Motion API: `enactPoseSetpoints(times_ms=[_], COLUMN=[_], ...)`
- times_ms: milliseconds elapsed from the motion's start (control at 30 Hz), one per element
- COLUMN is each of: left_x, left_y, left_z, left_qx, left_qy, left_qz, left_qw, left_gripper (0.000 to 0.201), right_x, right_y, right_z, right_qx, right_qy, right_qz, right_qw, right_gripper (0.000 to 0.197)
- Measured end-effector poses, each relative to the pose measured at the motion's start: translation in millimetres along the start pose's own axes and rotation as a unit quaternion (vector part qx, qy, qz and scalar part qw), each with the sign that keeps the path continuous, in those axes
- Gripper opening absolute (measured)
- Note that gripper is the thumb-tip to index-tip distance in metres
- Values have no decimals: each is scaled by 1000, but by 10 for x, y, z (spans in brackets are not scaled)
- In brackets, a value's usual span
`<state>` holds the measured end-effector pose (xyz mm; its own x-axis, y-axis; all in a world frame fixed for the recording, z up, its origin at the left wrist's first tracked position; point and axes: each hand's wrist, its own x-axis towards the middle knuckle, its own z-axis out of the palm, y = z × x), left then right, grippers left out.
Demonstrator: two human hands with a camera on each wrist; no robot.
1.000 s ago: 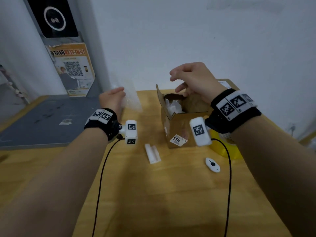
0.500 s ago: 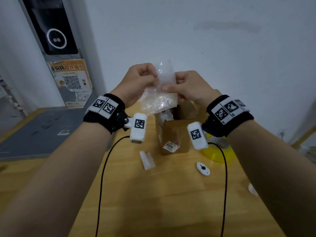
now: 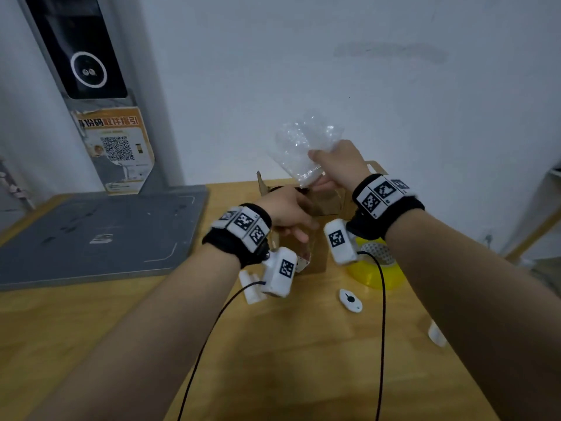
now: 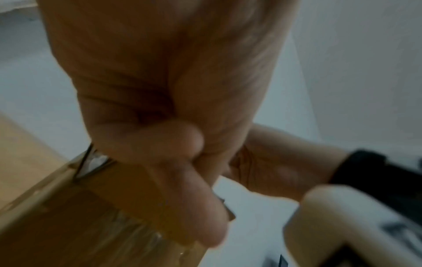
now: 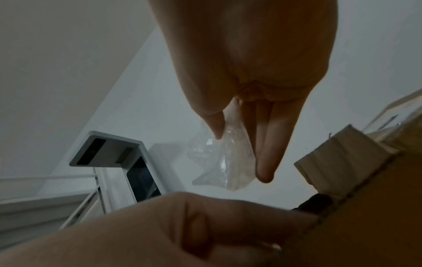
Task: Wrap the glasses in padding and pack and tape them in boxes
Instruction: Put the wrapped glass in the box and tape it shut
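Note:
My right hand [image 3: 315,169] pinches a crumpled sheet of clear bubble wrap [image 3: 303,144] and holds it up over the far side of the open cardboard box [image 3: 321,205]. In the right wrist view the thumb and straight fingers of that hand [image 5: 239,155] clamp the bubble wrap [image 5: 226,162]. My left hand [image 3: 291,220] is down at the box's near rim. The left wrist view is blurred: the left hand [image 4: 182,162] has curled fingers, and its thumb lies on the outer wall of the box [image 4: 68,225]. No glass shows; the box's inside is mostly hidden.
The box stands on a wooden table [image 3: 288,360]. A yellow tape roll [image 3: 376,268] sits right of it, a small white oval device [image 3: 350,300] in front, a white plastic piece [image 3: 250,288] by my left wrist. A grey mat [image 3: 91,232] and a kiosk [image 3: 91,71] stand left.
Both hands held the bubble wrap above the box half a second ago. The left hand has let go and dropped to the box's near rim; the right hand keeps the wrap, shifted right.

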<state>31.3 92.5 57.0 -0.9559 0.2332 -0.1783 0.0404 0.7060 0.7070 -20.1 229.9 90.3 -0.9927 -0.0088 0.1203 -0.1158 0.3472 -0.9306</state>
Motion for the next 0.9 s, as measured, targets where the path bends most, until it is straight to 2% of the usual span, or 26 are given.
enactPoseSetpoints(times_ms=[67, 133, 233, 300, 367, 433, 533, 633, 733, 800, 900], left_x=[48, 18, -135, -271, -375, -438, -454, -391, -277, -196, -113], left_y=[-91, -217, -511, -758, -950, -978, -751, -531, -500, -570, -689], left_z=[28, -96, -544, -853, -1045, -1086, -962, -733, -460, -288, -73], left_qx=[3, 21, 160, 213, 200, 191, 138, 90, 126, 154, 132], left_qy=[49, 84, 79, 113, 175, 247, 293, 236, 140, 107, 113], left_qz=[-1, 8, 11, -19, -56, -66, 4, 47, 22, 8, -7], left_qw=[999, 996, 984, 970, 962, 948, 946, 967, 982, 982, 985], left_gripper=[41, 30, 18, 28, 47, 50, 44, 29, 6, 13, 28], right_x=[20, 67, 112, 109, 105, 90, 55, 14, 27, 50, 47], right_y=[2, -28, -76, -60, -1, 58, 127, 202, 264, 265, 209], right_z=[56, 87, 103, 143, 199, 262, 322, 351, 355, 362, 437], right_qx=[-40, -96, -218, -288, -296, -286, -244, -167, -125, -82, -13], right_qy=[-13, -31, -57, -77, -100, -109, -117, -147, -144, -137, -174], right_qz=[-28, -76, -115, -127, -129, -116, -72, -20, -2, 8, 38], right_qw=[999, 992, 968, 946, 941, 945, 960, 975, 982, 987, 984], right_gripper=[25, 20, 31, 40, 40, 38, 34, 33, 40, 41, 34])
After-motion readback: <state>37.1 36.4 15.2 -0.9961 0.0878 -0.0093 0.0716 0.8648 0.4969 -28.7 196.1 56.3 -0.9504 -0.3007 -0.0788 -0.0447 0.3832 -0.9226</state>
